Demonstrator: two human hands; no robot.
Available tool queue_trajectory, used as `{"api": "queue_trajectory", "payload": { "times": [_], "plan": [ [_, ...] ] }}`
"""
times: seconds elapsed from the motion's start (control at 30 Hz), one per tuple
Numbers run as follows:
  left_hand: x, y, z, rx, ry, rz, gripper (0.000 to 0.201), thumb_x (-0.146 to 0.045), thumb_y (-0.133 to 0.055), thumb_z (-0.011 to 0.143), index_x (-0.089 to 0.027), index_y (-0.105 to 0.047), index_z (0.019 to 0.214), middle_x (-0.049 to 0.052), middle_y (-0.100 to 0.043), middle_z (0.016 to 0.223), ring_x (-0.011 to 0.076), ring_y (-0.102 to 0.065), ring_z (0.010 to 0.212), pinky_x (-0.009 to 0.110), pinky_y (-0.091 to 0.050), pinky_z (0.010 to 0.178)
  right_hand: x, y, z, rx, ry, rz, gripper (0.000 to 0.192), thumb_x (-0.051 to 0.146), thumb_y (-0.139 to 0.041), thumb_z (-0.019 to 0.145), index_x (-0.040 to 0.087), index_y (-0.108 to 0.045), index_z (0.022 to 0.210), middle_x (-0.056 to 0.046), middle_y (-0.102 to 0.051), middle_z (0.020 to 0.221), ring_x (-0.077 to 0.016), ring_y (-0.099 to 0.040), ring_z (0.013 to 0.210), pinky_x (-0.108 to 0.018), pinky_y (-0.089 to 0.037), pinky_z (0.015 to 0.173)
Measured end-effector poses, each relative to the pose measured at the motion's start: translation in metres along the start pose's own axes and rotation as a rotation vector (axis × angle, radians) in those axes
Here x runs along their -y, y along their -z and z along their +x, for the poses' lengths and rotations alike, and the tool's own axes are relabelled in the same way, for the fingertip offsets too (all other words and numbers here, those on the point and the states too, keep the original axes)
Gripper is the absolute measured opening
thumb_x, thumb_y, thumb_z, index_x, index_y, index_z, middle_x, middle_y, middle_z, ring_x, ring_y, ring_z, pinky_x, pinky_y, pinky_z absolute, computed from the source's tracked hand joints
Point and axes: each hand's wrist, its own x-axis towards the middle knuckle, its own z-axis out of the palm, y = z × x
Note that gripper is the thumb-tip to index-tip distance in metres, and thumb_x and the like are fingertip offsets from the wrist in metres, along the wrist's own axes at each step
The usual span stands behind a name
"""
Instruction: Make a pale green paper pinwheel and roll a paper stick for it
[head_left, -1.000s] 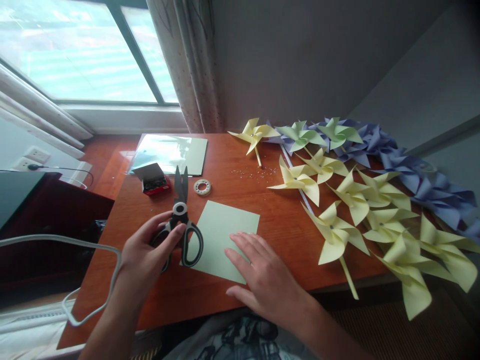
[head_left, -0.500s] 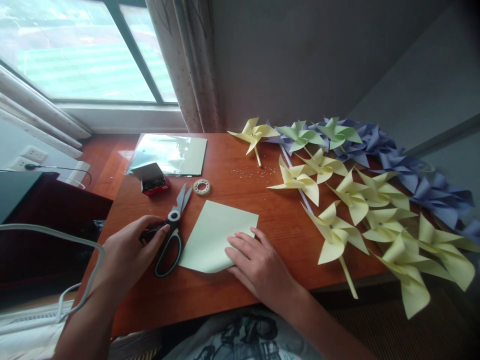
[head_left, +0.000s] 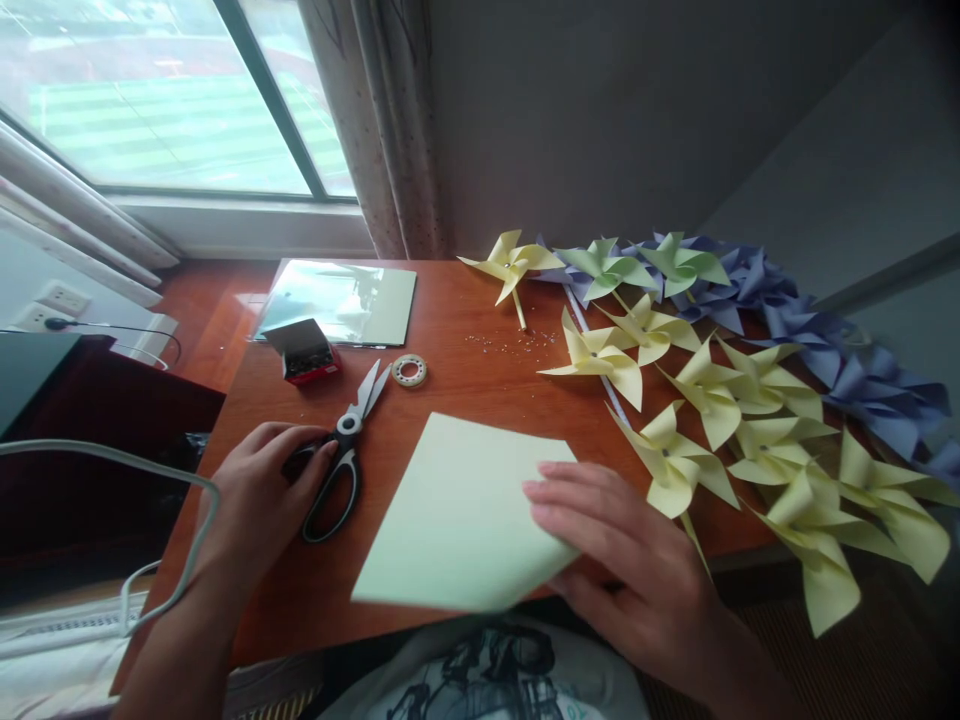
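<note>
Daylight pours in at the upper left — a dark-framed window [head_left: 271, 95], a striped green field [head_left: 180, 130] beyond it! Pale curtains [head_left: 367, 130] hang either side, and the grey wall [head_left: 570, 120] sinks into shadow toward the upper right. Far left, wall sockets [head_left: 64, 297], reddish floor [head_left: 193, 290] — and mid-frame, the brown wooden table [head_left: 450, 330] gleams softly.

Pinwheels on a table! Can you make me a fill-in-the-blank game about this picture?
The left hand is at a handle of the ____.
The right hand holds a sheet of ____.
The tape roll lies to the ____ of the red box.
Exactly two pinwheels are coloured ____.

Answers: scissors; paper; right; green.
</note>
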Motion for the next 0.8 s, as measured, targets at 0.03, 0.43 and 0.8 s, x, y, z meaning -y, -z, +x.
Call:
{"api": "queue_trajectory", "payload": {
  "times": [0.03,0.43,0.8],
  "plan": [
    [0.001,-0.001,0.0,-0.011,-0.011,0.001,0.032,-0.044,-0.056,0.093,-0.017,-0.073,0.096,0.008,-0.071,0.1,0.024,-0.069,0.088,0.034,-0.052,0.079,0.007,0.005,-0.004,0.061,0.023,-0.009,0.03,0.017,-0.066,0.093,0.017,-0.065,0.123,-0.011,-0.074,0.126,-0.0254,-0.062,0.128,-0.042,-0.052,0.111],
    [0.003,-0.013,-0.005,-0.22,-0.159,0.018,0.024,-0.034,-0.063,0.091,-0.016,-0.073,0.104,0.01,-0.071,0.11,0.0276,-0.069,0.1,0.041,-0.054,0.093,-0.004,-0.017,-0.037,0.326,-0.031,0.033,0.022,0.024,-0.065,0.095,0.017,-0.068,0.115,-0.007,-0.076,0.12,-0.0225,-0.068,0.118,-0.037,-0.052,0.109],
    [-0.026,-0.012,-0.009,-0.348,-0.215,-0.094,0.019,-0.026,-0.064,0.09,-0.019,-0.071,0.107,0.013,-0.068,0.125,0.0309,-0.067,0.114,0.047,-0.053,0.101,-0.071,-0.036,0.023,-0.004,-0.318,0.158,0.03,0.022,-0.068,0.093,0.025,-0.069,0.123,-0.008,-0.073,0.125,-0.0228,-0.067,0.119,-0.041,-0.052,0.108]
  ]
}}
